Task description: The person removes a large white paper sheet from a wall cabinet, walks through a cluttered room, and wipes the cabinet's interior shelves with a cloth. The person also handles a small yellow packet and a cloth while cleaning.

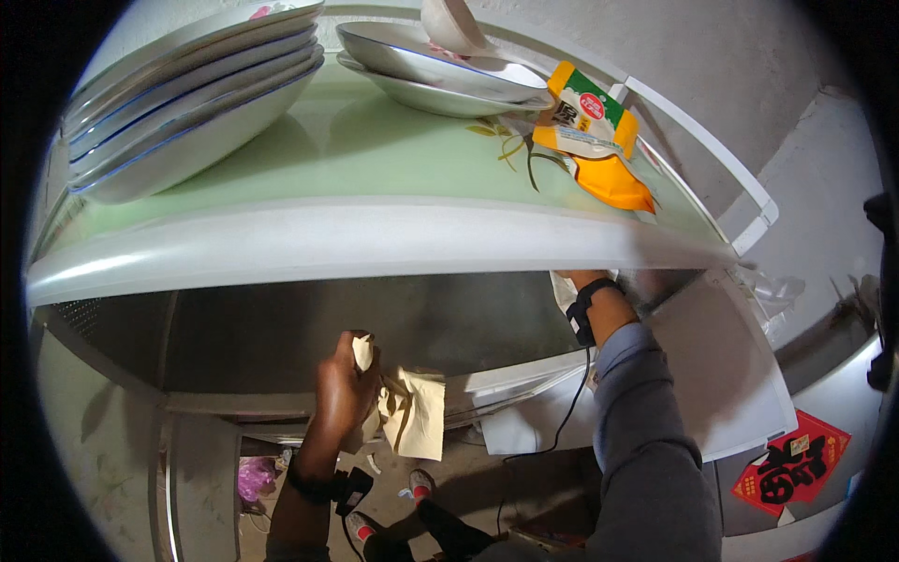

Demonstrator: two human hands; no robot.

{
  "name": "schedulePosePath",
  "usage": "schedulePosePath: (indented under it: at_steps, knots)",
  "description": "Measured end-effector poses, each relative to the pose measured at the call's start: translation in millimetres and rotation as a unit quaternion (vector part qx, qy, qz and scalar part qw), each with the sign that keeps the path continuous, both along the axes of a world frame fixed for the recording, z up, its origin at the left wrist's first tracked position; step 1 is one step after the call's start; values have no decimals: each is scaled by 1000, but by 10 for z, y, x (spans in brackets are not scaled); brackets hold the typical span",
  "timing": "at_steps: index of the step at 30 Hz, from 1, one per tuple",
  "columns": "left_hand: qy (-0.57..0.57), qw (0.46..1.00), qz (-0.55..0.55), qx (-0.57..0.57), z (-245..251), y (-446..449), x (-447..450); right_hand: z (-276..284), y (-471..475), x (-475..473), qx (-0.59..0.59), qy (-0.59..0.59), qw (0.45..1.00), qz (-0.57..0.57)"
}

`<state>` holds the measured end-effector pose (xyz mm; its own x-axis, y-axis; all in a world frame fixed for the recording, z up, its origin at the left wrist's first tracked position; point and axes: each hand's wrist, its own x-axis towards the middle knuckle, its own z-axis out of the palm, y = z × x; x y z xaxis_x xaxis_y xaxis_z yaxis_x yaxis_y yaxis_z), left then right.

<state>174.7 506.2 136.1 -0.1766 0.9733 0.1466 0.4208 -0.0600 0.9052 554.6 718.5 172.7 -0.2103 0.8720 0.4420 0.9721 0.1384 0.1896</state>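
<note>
My left hand (345,379) is closed around crumpled pale-yellow paper (420,414), probably tissue, in front of a cabinet's open dark compartment (295,330). One tuft shows above the fist and a wider sheet hangs to its right. Under the cabinet's white front edge (365,235), my right hand (581,278) reaches into the compartment at its right end. Its fingers are hidden by that edge. Something whitish (563,291) shows beside this hand, too covered to identify. Both wrists wear black straps with small devices and cables.
On the pale-green top (309,161) stand stacked white dishes (204,133), more dishes (435,77) with a ladle (456,28), and a yellow-green food packet (586,116). An open white door panel (723,365) stands at right. A red paper decoration (790,464) lies beyond. Below is a pink plastic bag (256,479).
</note>
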Motion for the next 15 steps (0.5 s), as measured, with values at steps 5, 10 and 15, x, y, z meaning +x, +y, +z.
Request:
schedulePosePath:
  at_steps: [5,10,15]
  knots:
    - [56,997,4,47,-33,9,-26,-40,-123,-37,-124,-119,984,-55]
    - [52,996,-16,72,-91,33,-52,-29,-374,-11,-198,-128,968,-79]
    - [59,997,-12,50,-95,40,-51,-10,-676,2,-226,-133,960,-104]
